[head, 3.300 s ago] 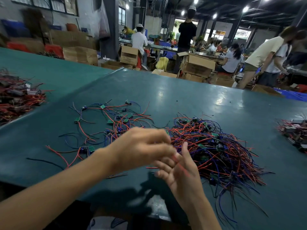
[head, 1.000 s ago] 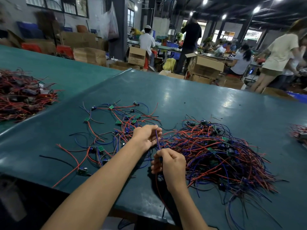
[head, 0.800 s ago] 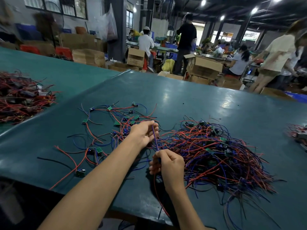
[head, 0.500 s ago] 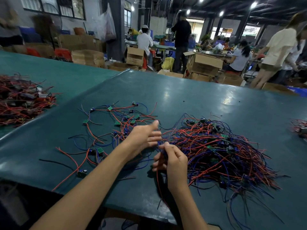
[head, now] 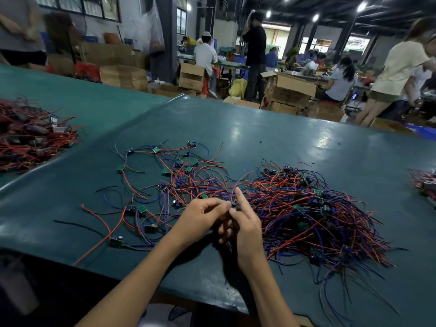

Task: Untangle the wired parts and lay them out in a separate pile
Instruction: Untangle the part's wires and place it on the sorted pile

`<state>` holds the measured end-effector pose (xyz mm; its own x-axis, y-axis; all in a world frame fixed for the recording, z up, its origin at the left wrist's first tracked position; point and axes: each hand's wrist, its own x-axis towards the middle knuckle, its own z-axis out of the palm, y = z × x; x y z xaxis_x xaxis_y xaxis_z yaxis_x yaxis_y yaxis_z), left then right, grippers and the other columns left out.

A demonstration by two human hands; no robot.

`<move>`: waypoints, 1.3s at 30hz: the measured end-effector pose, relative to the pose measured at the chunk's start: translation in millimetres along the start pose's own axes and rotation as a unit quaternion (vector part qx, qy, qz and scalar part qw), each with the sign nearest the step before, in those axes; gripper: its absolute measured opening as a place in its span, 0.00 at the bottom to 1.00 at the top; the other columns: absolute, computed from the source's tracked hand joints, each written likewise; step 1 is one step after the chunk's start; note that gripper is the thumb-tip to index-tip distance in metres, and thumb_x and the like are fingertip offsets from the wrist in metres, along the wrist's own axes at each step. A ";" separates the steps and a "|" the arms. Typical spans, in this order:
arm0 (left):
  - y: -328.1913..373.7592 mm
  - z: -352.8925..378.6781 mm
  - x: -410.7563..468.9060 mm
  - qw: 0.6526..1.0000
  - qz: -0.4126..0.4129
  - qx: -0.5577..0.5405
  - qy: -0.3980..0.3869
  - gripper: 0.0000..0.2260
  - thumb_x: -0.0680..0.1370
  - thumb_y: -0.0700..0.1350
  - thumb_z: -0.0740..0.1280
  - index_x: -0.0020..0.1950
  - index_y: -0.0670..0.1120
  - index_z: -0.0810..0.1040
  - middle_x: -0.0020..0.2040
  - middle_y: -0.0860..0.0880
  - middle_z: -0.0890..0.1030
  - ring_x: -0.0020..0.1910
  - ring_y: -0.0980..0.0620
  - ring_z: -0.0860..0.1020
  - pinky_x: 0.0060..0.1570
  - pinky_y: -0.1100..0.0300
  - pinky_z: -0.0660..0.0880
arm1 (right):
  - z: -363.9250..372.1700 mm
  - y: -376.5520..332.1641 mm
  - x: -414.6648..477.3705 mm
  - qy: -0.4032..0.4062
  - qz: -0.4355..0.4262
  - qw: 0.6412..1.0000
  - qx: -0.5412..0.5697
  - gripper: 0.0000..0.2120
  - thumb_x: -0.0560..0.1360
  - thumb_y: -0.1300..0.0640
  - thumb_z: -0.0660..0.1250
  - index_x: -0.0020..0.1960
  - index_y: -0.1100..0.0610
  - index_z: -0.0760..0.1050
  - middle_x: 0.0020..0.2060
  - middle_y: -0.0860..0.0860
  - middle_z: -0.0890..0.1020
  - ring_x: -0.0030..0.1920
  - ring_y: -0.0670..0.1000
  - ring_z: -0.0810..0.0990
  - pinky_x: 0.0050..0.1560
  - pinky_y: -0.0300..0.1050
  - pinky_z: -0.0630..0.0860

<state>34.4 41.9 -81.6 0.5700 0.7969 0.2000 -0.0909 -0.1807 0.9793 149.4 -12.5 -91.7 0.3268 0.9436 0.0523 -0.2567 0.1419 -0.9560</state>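
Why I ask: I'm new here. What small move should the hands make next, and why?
Probably draw the part leftward, clear of the tangle. The left hand and right hand pinch it at the tangle's edge, its blue wire arcs toward the tangle, and the sorted pile lies left.

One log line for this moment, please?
left hand: pinches wired part | right hand: holds it too | tangled pile: right | sorted pile: left

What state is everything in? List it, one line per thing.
wired part: pinched between both hands, its blue wire rising.
left hand: curled, pinching the wired part.
right hand: holding the wired part, index finger straight.
tangled pile: heaped, knotted, right of the hands.
laid-out pile: spread loosely, left of the hands.
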 end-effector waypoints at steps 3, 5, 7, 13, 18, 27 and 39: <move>-1.5 -2.9 0.4 1.000 -0.004 -0.018 0.008 0.09 0.83 0.42 0.65 0.49 0.39 0.82 0.37 0.40 0.82 0.32 0.45 0.77 0.42 0.50 0.76 | -0.3 0.0 -0.6 0.001 -0.010 1.000 0.003 0.34 0.71 0.56 0.64 0.77 0.45 0.64 0.30 0.47 0.72 0.27 0.47 0.73 0.27 0.42 0.70; -3.9 -5.2 2.2 0.999 -0.010 -0.031 0.016 0.09 0.83 0.42 0.66 0.52 0.38 0.83 0.40 0.40 0.83 0.35 0.46 0.78 0.46 0.49 0.76 | -0.1 -0.3 -0.5 0.001 -0.013 1.000 0.003 0.34 0.71 0.56 0.65 0.77 0.46 0.64 0.29 0.46 0.73 0.26 0.47 0.73 0.25 0.41 0.69; -6.5 -8.8 3.2 0.997 -0.024 -0.071 0.020 0.10 0.80 0.43 0.69 0.55 0.37 0.82 0.44 0.40 0.84 0.36 0.47 0.79 0.48 0.49 0.75 | -0.3 -2.6 -1.8 0.005 -0.018 1.000 -0.003 0.33 0.72 0.57 0.66 0.75 0.45 0.65 0.29 0.47 0.75 0.26 0.49 0.75 0.23 0.40 0.69; -8.4 -12.6 6.2 0.978 -0.037 -0.200 0.057 0.10 0.75 0.43 0.72 0.55 0.40 0.84 0.51 0.41 0.86 0.43 0.47 0.83 0.42 0.58 0.80 | 0.5 -4.2 -5.4 0.015 -0.014 0.999 -0.029 0.18 0.82 0.64 0.64 0.69 0.51 0.75 0.35 0.50 0.82 0.29 0.50 0.77 0.26 0.42 0.71; -12.3 -15.3 10.7 0.981 -0.031 -0.160 0.101 0.16 0.75 0.49 0.72 0.58 0.41 0.83 0.51 0.45 0.86 0.46 0.52 0.82 0.41 0.60 0.79 | 0.7 -4.1 -7.0 0.007 -0.043 0.993 -0.109 0.09 0.82 0.58 0.66 0.47 0.58 0.83 0.28 0.49 0.76 0.24 0.45 0.69 0.23 0.38 0.67; -12.6 -16.2 6.6 0.992 -0.041 -0.111 0.043 0.12 0.82 0.44 0.65 0.55 0.37 0.85 0.49 0.38 0.85 0.47 0.44 0.83 0.52 0.47 0.79 | 2.6 -1.5 -5.8 0.007 -0.061 0.985 -0.161 0.10 0.82 0.59 0.66 0.45 0.59 0.83 0.27 0.50 0.75 0.26 0.48 0.70 0.26 0.40 0.67; -7.0 -10.1 11.7 0.973 -0.066 -0.152 0.161 0.13 0.84 0.39 0.62 0.47 0.36 0.84 0.47 0.41 0.86 0.44 0.50 0.84 0.41 0.60 0.81 | 9.8 -23.6 -41.4 -0.073 0.017 0.966 -0.246 0.13 0.83 0.59 0.63 0.43 0.66 0.77 0.28 0.53 0.80 0.27 0.56 0.81 0.35 0.65 0.83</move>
<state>33.5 58.3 -85.9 0.3130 0.9495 0.0222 -0.2994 0.0764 0.9511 132.9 -52.0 -68.5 0.1848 0.9825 0.0248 0.2111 -0.0150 -0.9774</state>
